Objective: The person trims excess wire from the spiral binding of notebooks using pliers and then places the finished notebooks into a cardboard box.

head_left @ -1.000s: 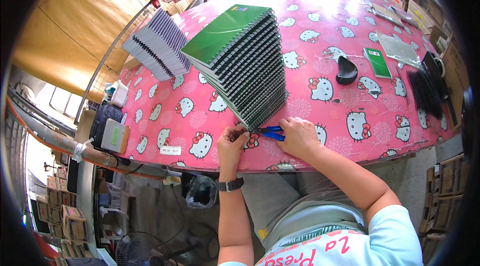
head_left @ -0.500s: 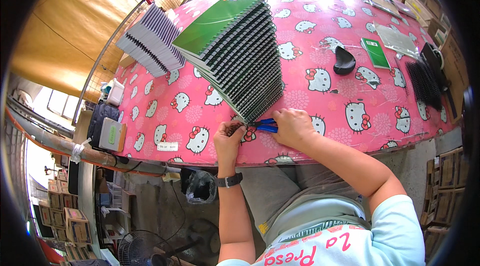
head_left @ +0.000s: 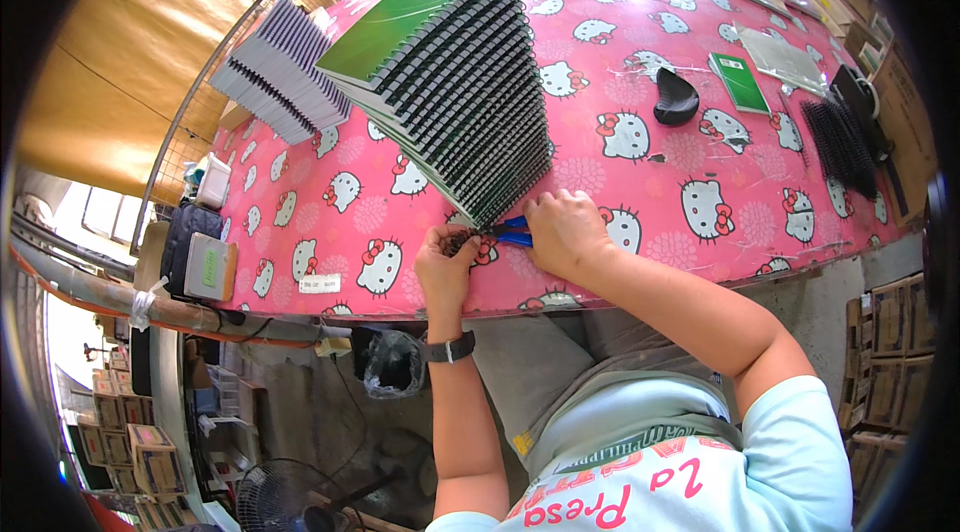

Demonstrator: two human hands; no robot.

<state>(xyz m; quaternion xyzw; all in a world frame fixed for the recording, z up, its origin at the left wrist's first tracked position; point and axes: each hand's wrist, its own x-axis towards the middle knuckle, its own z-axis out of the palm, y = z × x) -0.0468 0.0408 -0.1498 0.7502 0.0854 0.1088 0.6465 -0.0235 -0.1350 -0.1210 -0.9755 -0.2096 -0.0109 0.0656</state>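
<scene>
A tall stack of green-covered spiral notebooks (head_left: 470,102) stands in front of me, its black coil bindings facing right. My right hand (head_left: 568,237) is closed around the blue handles of pliers (head_left: 514,231), whose jaws reach the near bottom corner of the stack. Right beside those jaws, my left hand (head_left: 445,260) has its fingers curled in at the same corner. Something small and dark shows between the left fingers, too small to name. A dark watch (head_left: 450,347) is on my left wrist.
A stack of white-paged books with a black coil (head_left: 280,72) stands at the left. Toward the right lie a black curved object (head_left: 676,98), a small green notebook (head_left: 740,84) and a bundle of black coils (head_left: 840,147). The pink patterned table (head_left: 400,307) ends just before me.
The whole view has shifted a little, so the table and stack sit slightly further left and higher. Both hands and the pliers stay at the stack's bottom corner.
</scene>
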